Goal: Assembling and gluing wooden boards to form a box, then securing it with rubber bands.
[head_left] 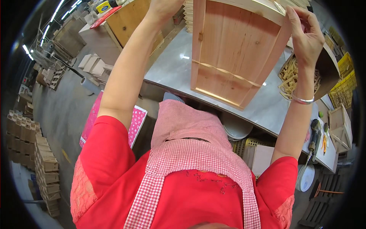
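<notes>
Past your checked apron (198, 152), a wooden box (238, 42) crossed by a rubber band (218, 68) is over the grey tabletop (167, 65). Your hands are apart: right hand (308, 38) at the box's upper-right corner, left hand (164, 7) cropped; I cannot tell either grip.

Gry glossy tbl (167, 70): stacked wood pcs (188, 16) at far side, open bin (331, 72) w/ tan bands (289, 78) on R, dk tool (315, 134) + sm. orange item (324, 145) nr R end; wood box (232, 49) over it, contact unclear.

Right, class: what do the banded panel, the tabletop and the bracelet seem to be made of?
Banded panel: seemingly bare wood, showing grain and knots.
Tabletop: smooth and glossy, reflecting light; perhaps stone or laminate.
Bracelet: probably polished metal, silvery with bright highlights.
</notes>
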`<state>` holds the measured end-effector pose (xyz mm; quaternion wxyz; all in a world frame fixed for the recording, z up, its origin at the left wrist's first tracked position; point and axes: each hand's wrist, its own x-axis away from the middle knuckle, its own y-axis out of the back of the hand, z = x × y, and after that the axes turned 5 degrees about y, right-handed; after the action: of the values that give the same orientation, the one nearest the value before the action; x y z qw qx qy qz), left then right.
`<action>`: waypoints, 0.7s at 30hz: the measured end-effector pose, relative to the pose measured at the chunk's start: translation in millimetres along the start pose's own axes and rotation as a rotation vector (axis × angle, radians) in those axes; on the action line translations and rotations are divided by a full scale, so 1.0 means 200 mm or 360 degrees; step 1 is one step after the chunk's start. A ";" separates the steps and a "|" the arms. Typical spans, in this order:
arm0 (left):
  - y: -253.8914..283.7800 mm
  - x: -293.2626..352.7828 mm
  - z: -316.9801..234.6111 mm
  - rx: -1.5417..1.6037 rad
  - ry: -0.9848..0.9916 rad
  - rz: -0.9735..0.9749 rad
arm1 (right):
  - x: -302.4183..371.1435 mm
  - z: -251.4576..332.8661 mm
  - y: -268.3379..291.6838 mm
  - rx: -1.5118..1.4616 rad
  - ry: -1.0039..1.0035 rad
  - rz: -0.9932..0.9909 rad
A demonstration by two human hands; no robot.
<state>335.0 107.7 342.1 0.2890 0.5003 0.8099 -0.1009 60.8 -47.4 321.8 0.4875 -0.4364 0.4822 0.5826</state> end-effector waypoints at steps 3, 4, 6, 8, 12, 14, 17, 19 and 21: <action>0.10 -0.04 0.10 0.0015 -0.0214 0.0091 | -0.02 0.09 -0.13 0.0025 -0.0048 -0.0163; 0.07 -0.02 0.11 0.0019 -0.0162 0.0055 | -0.01 0.11 -0.14 0.0210 -0.0020 -0.0231; 0.06 -0.04 0.15 -0.0022 -0.0215 0.0012 | -0.01 0.13 -0.12 0.0278 0.0057 -0.0234; 0.03 -0.03 0.12 -0.0082 -0.0274 -0.0007 | -0.02 0.19 -0.10 0.0296 0.0128 -0.0177; 0.05 -0.06 0.15 -0.0118 -0.0332 -0.0086 | -0.02 0.26 -0.08 0.0209 0.0011 -0.0153; 0.00 -0.08 0.18 -0.0046 -0.0344 -0.0096 | -0.01 0.28 -0.05 0.0233 0.0067 -0.0132; -0.01 -0.06 0.17 -0.0036 -0.0395 -0.0111 | 0.01 0.31 -0.05 0.0307 0.0122 -0.0143; -0.03 -0.05 0.12 0.0007 -0.0482 -0.0124 | 0.00 0.22 -0.04 0.0456 0.0358 -0.0165; 0.01 -0.09 0.22 -0.0074 -0.0668 -0.0161 | 0.06 0.16 -0.02 0.0339 0.0164 -0.0073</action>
<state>359.5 75.2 317.3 0.4573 0.4201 0.7583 -0.1984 61.3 -14.7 315.2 0.5189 -0.4226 0.5556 0.4935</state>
